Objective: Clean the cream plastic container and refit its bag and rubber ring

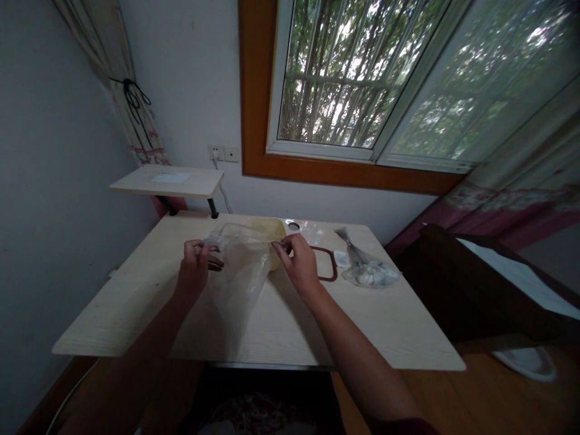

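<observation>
L hand (196, 263) & R hand (299, 261): each grip closed, pinching plastic bag (240, 275) over tabletop (385, 332). Step, appar.: holding bag spread; next move prob. needs firm pinches.

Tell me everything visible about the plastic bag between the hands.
The plastic bag looks thin, crinkled and translucent, with a whitish tint. The left hand grips its upper part at one side, the right hand at the other. It hangs spread between them, tapering downward, partly in front of a pale yellow container. Whether its lower end touches the tabletop is unclear.
</observation>
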`<action>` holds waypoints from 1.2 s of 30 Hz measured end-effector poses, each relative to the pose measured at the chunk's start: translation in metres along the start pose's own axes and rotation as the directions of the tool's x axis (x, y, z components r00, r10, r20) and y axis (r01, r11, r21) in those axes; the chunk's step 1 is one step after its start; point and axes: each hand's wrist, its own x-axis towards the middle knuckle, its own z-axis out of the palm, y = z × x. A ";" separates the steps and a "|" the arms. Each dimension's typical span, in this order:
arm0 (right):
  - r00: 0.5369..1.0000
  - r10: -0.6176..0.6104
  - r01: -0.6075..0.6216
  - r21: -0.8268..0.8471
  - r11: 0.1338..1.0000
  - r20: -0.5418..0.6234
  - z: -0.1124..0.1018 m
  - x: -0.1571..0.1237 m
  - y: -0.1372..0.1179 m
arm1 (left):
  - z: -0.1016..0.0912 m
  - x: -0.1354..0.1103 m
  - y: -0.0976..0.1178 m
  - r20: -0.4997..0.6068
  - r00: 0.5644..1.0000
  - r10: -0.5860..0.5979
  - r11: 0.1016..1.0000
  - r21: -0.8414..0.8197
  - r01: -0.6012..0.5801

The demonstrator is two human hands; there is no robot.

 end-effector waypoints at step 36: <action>0.893 0.425 -0.307 0.486 0.818 -0.151 -0.037 0.046 -0.011 | 0.024 0.033 0.082 0.570 0.806 0.160 0.538 0.634 -0.555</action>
